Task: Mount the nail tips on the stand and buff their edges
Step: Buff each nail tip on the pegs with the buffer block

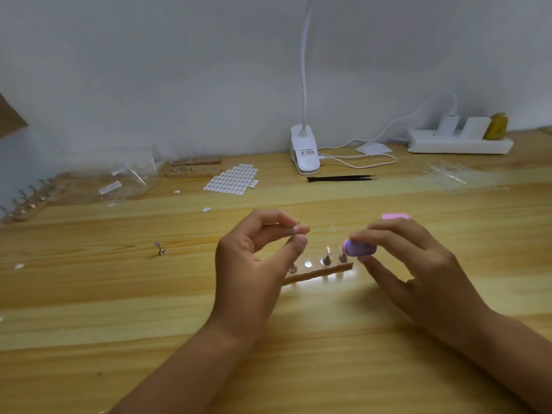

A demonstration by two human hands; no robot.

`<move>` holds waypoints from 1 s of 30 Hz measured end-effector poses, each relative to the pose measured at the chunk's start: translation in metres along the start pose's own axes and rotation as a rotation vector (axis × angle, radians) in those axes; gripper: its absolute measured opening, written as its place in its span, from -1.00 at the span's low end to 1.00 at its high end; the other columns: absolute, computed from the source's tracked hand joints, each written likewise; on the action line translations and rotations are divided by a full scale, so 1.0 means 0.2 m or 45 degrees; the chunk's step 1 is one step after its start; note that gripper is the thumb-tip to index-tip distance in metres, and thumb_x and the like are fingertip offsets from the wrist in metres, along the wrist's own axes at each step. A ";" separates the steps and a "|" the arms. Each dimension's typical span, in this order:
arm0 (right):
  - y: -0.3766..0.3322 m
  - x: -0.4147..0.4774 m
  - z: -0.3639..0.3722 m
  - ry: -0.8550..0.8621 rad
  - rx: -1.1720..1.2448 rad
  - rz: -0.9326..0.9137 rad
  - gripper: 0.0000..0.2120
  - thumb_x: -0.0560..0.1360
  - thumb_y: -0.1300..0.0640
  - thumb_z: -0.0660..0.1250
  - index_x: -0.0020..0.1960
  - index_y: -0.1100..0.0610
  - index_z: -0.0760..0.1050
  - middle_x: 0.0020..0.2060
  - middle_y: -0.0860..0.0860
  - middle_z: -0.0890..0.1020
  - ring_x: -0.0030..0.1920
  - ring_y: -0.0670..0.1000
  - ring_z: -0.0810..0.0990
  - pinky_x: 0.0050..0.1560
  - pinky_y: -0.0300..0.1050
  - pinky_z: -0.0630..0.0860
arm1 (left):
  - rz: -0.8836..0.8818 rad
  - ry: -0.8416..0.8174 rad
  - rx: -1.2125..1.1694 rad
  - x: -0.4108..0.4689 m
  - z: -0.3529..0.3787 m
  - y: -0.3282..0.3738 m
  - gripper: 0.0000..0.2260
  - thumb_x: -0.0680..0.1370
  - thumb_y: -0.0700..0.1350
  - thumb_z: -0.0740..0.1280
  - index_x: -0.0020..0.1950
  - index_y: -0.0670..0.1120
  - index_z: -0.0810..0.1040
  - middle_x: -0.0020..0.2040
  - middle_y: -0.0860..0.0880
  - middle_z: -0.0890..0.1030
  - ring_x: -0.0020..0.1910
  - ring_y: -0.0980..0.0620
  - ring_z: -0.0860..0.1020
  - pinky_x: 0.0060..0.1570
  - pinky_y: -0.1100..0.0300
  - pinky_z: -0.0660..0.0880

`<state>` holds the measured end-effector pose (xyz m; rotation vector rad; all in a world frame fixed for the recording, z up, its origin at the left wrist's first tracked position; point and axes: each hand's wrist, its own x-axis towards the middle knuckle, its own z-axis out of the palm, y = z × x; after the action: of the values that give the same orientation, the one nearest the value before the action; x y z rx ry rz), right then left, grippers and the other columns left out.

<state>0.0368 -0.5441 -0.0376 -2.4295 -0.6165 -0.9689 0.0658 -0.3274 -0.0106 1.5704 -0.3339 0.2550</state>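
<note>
Buffer (360, 248), right hand (418, 264); tip (295, 230) seemingly, left hand (248, 264).

your stand (318, 271) at frame centre between your hands, lamp clip (304, 150) behind it, power strip (460, 141) upper right

No text is legible. The white clip lamp (305, 144) at the far centre bears a small label (307, 152) with dark and orange print, too blurred to read.

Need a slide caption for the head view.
Left hand pinches a nail tip while the right hand holds a purple buffer block by the wooden stand.
</note>
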 end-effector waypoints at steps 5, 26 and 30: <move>0.00 -0.01 0.02 -0.023 -0.016 -0.010 -0.76 0.46 0.29 0.44 0.13 0.23 0.64 0.00 0.10 0.64 -0.01 0.11 0.63 0.11 -0.07 0.51 | -0.125 -0.192 0.220 0.04 0.05 -0.07 -0.85 0.42 -0.24 0.52 -0.19 0.01 0.64 -0.11 0.10 0.70 -0.03 0.18 0.65 -0.07 0.28 0.56; -0.03 0.01 -0.01 0.039 0.094 0.177 -0.70 0.39 0.41 0.49 0.09 0.22 0.60 -0.05 -0.08 0.58 0.00 -0.12 0.51 0.03 -0.14 0.50 | 0.335 -0.345 1.140 0.09 0.14 -0.08 -0.93 0.45 -0.01 0.46 -0.09 0.07 0.64 -0.09 0.15 0.63 0.06 0.15 0.52 0.49 0.09 -0.11; -0.04 0.00 -0.01 0.037 0.082 0.158 -0.70 0.38 0.42 0.49 0.08 0.22 0.60 -0.05 -0.04 0.59 0.01 -0.06 0.53 0.01 -0.15 0.50 | 0.471 -0.368 1.241 0.06 0.15 -0.06 -0.96 0.45 -0.15 0.43 -0.20 -0.04 0.62 -0.28 0.06 0.65 -0.22 0.03 0.62 0.48 -0.06 0.03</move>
<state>0.0319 -0.5396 -0.0335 -2.3625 -0.4733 -0.9176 0.0798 -0.3585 -0.0193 2.5118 -0.8096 0.5280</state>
